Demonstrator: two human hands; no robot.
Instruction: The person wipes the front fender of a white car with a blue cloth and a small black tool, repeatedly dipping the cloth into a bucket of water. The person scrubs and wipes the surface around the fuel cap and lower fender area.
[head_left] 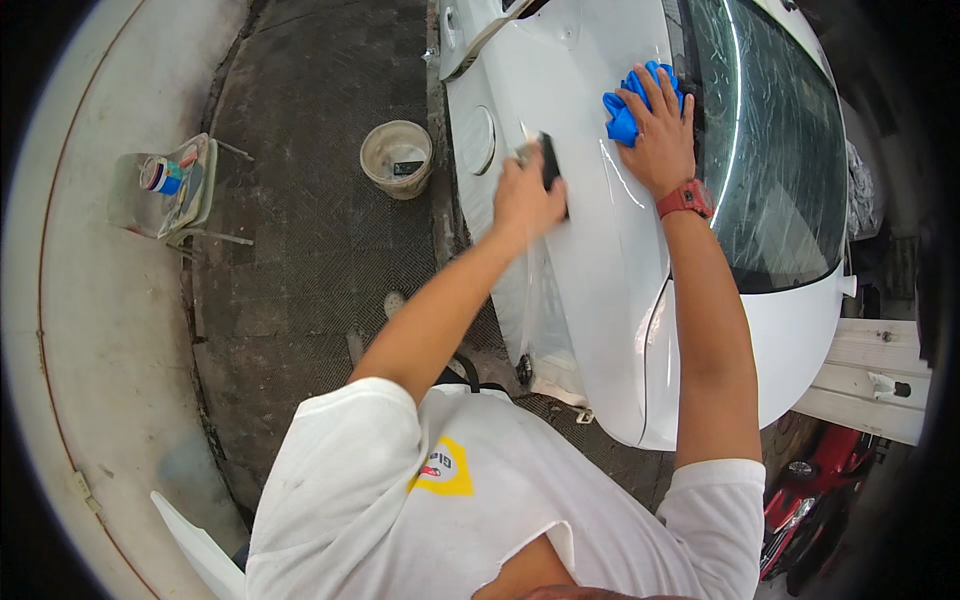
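My left hand [527,195], slightly smeared by motion, is wrapped round a black sanding block [553,165]. It holds the block against the white rear side panel of a car [600,280]. Higher up and to the right, my right hand [662,145] presses a crumpled blue cloth [620,122] onto the bodywork beside the rear window [765,160]. Its fingers are spread over the cloth, and a red watch [686,200] is on that wrist. The round fuel flap [478,140] lies to the left of my left hand.
A whitish bucket [370,160] with a dark block inside stands on the dark textured floor [290,290]. By the left wall, a chair [205,190] carries a small tub [160,175] and other items. A red vehicle [815,480] is at the lower right.
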